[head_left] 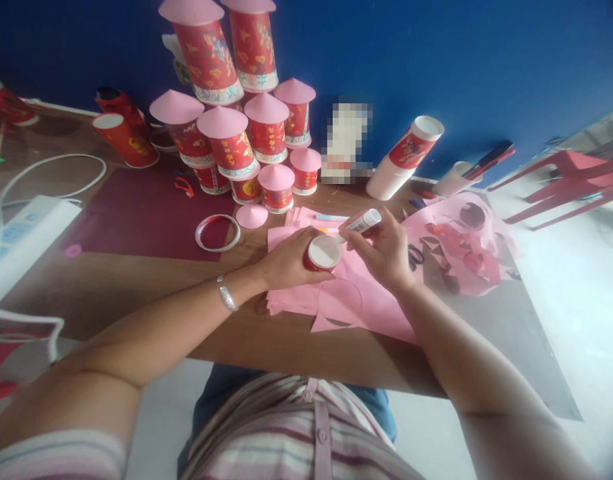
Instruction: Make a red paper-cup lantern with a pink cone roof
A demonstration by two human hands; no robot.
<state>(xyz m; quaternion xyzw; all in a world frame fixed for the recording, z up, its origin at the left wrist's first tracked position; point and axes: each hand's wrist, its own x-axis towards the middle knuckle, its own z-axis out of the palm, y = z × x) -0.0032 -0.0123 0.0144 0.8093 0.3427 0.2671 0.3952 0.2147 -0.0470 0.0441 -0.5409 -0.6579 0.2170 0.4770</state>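
Note:
My left hand is wrapped round a red paper cup, its pale round end facing up. In my right hand is a white glue stick, tilted so that its lower tip is at the cup's rim. Whether the tip touches the rim I cannot tell. Pink paper sheets with round cut-outs lie under both hands. Just left of the cup, a small pink paper cone rests on the table near a roll of tape.
Several red cups with pink cone roofs stand stacked at the back. White cups lean by the blue wall. Scissors and pink scraps lie to the right. A power strip with white cable sits at left.

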